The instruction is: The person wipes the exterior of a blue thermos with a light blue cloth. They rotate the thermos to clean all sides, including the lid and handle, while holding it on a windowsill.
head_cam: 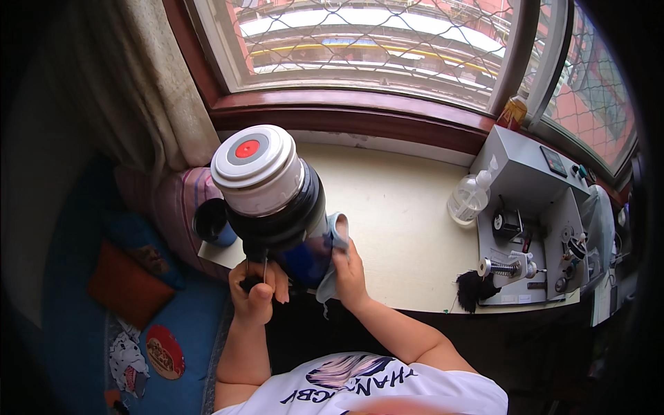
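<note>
A large blue vacuum flask (306, 259) with a black collar and a white stopper (254, 171) with a red button is held up over the near left part of the desk. My left hand (257, 290) is closed around its handle, at the flask's near left side. A light blue cloth (337, 238) lies in my right hand (350, 277), pressed against the flask's right side. Behind the flask, on the desk's left corner, stands a blue cup with a dark inside (213, 225). The flask's base is hidden from view.
A pump bottle of clear liquid (468, 199) stands on the cream desk (399, 228), beside a grey metal machine (513, 155) with a spring and a motor. Black threads (474, 290) hang near the front edge. At left are a curtain (176, 104) and cushions (129, 282).
</note>
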Demonstrator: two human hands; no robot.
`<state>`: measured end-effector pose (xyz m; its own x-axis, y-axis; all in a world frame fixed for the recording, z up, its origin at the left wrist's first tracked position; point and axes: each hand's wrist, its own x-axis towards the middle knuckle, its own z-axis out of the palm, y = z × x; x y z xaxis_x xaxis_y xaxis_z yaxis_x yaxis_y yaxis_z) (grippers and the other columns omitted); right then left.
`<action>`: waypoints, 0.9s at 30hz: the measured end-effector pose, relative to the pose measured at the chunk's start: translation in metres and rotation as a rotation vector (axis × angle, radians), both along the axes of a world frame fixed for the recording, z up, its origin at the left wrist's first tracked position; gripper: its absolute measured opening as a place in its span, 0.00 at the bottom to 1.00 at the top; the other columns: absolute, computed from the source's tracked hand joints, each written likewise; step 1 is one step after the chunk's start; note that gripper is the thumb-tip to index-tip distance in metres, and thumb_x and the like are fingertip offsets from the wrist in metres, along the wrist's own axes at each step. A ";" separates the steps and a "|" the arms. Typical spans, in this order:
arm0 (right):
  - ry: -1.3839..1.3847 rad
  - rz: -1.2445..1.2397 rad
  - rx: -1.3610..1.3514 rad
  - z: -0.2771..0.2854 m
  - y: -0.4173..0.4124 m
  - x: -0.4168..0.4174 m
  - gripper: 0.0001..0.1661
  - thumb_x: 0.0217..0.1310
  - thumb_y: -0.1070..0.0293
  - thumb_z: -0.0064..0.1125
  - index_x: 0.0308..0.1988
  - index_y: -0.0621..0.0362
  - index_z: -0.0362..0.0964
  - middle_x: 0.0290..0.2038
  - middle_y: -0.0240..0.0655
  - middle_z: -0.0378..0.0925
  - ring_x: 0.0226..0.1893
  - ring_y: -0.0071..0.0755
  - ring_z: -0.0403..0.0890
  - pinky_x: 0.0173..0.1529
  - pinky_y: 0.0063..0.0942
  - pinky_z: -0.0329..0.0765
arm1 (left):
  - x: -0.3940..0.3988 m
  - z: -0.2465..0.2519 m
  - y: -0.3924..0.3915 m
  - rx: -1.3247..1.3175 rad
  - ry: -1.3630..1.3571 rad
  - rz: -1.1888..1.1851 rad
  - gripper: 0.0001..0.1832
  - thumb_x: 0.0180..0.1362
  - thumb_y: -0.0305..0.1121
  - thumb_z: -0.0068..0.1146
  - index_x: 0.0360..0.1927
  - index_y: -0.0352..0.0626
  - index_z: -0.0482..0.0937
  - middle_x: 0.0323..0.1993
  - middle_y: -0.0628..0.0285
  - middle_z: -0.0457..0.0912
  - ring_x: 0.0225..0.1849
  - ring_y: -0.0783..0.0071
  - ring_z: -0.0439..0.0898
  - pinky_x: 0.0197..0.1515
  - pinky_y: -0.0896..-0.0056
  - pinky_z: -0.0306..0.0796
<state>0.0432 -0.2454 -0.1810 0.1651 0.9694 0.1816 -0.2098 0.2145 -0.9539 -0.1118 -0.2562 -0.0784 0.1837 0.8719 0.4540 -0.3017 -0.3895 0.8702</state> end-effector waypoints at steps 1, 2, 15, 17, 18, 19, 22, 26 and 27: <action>-0.008 -0.006 0.070 0.006 -0.002 -0.002 0.24 0.69 0.59 0.42 0.57 0.65 0.59 0.43 0.37 0.67 0.42 0.29 0.67 0.51 0.25 0.65 | 0.000 0.000 -0.001 -0.005 0.001 0.001 0.31 0.52 0.60 0.59 0.14 0.42 0.67 0.11 0.63 0.70 0.13 0.78 0.70 0.17 0.80 0.64; -0.016 -0.013 0.139 0.017 -0.008 -0.005 0.24 0.69 0.61 0.42 0.58 0.65 0.58 0.44 0.38 0.66 0.42 0.29 0.67 0.51 0.25 0.65 | 0.001 0.000 -0.001 -0.010 0.002 0.003 0.31 0.52 0.60 0.59 0.14 0.42 0.67 0.11 0.63 0.70 0.13 0.78 0.70 0.17 0.80 0.64; -0.066 0.019 0.420 0.095 0.016 0.004 0.21 0.65 0.70 0.44 0.55 0.66 0.59 0.39 0.38 0.69 0.37 0.29 0.70 0.45 0.25 0.69 | 0.001 0.002 -0.001 -0.012 0.009 0.032 0.32 0.52 0.61 0.59 0.12 0.43 0.65 0.09 0.63 0.70 0.11 0.78 0.69 0.15 0.81 0.62; -0.068 0.044 0.427 0.093 0.021 0.006 0.22 0.67 0.64 0.43 0.56 0.65 0.59 0.39 0.33 0.69 0.36 0.22 0.68 0.44 0.21 0.67 | 0.001 0.002 -0.001 -0.014 0.011 0.033 0.32 0.52 0.62 0.59 0.12 0.44 0.65 0.09 0.63 0.69 0.11 0.78 0.69 0.15 0.81 0.62; -0.038 0.109 0.367 0.091 0.021 0.010 0.24 0.69 0.60 0.41 0.58 0.65 0.58 0.40 0.30 0.69 0.37 0.19 0.66 0.44 0.19 0.65 | 0.001 0.001 -0.001 -0.011 0.014 0.029 0.32 0.52 0.62 0.59 0.11 0.44 0.65 0.09 0.64 0.69 0.11 0.78 0.69 0.15 0.81 0.62; -0.008 0.173 0.306 0.090 0.020 0.012 0.27 0.71 0.56 0.40 0.60 0.65 0.56 0.42 0.28 0.68 0.37 0.16 0.65 0.45 0.16 0.63 | 0.001 0.001 0.000 -0.007 0.017 0.026 0.33 0.52 0.62 0.58 0.11 0.44 0.65 0.09 0.64 0.69 0.11 0.78 0.69 0.15 0.81 0.62; 0.036 0.156 0.312 0.087 0.029 0.013 0.24 0.70 0.54 0.42 0.53 0.62 0.63 0.34 0.27 0.67 0.34 0.17 0.65 0.41 0.19 0.65 | 0.001 0.000 0.001 0.008 0.022 0.015 0.33 0.52 0.62 0.58 0.11 0.44 0.64 0.09 0.64 0.69 0.11 0.79 0.69 0.15 0.81 0.62; 0.098 0.178 0.252 0.072 0.038 0.012 0.26 0.71 0.51 0.40 0.55 0.62 0.62 0.37 0.27 0.68 0.37 0.18 0.65 0.47 0.18 0.63 | 0.001 0.000 0.001 0.014 0.036 0.025 0.33 0.52 0.63 0.57 0.11 0.45 0.64 0.09 0.65 0.69 0.11 0.79 0.69 0.15 0.82 0.61; 0.147 0.184 0.236 0.068 0.039 0.010 0.27 0.71 0.52 0.40 0.56 0.62 0.62 0.38 0.27 0.68 0.39 0.18 0.65 0.49 0.19 0.62 | 0.001 0.000 0.001 0.013 0.032 0.026 0.33 0.52 0.63 0.57 0.11 0.44 0.65 0.09 0.64 0.69 0.11 0.79 0.69 0.15 0.82 0.61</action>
